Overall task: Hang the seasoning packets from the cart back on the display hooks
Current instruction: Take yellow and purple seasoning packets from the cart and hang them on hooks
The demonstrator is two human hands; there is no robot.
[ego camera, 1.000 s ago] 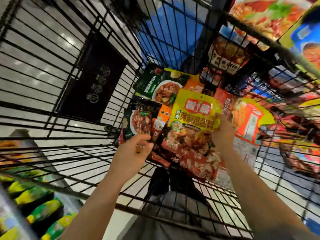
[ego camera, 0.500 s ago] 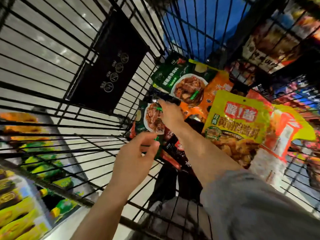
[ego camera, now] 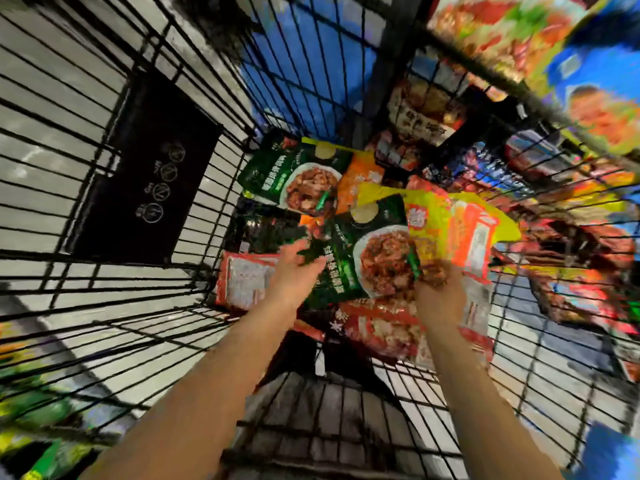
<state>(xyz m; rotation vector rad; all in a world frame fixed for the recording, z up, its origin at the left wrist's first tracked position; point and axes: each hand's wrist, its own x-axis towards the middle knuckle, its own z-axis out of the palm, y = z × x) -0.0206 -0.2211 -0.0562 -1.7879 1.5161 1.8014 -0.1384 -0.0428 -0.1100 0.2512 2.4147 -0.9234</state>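
Note:
I look down into a black wire cart (ego camera: 145, 317) that holds several seasoning packets. A dark green packet (ego camera: 367, 261) with a picture of a meat dish is raised over the pile between my hands. My left hand (ego camera: 294, 275) pinches its left edge. My right hand (ego camera: 438, 292) grips its lower right corner. Under and beside it lie a yellow packet (ego camera: 429, 216), a red packet (ego camera: 381, 330) and a red-and-white packet (ego camera: 242, 282). A second green packet (ego camera: 298, 181) and an orange one (ego camera: 360, 181) lie at the cart's far end. No display hook is plainly visible.
A black sign panel (ego camera: 145, 174) hangs on the cart's left wall. Beyond the right wall, shelves of colourful packets (ego camera: 588, 271) run along the aisle. Green and yellow goods (ego camera: 34, 410) sit low on the left. The view is blurred.
My right hand reached left to the green packet, then drew it back to the middle over the yellow one. My left hand moved up and took hold of its left edge.

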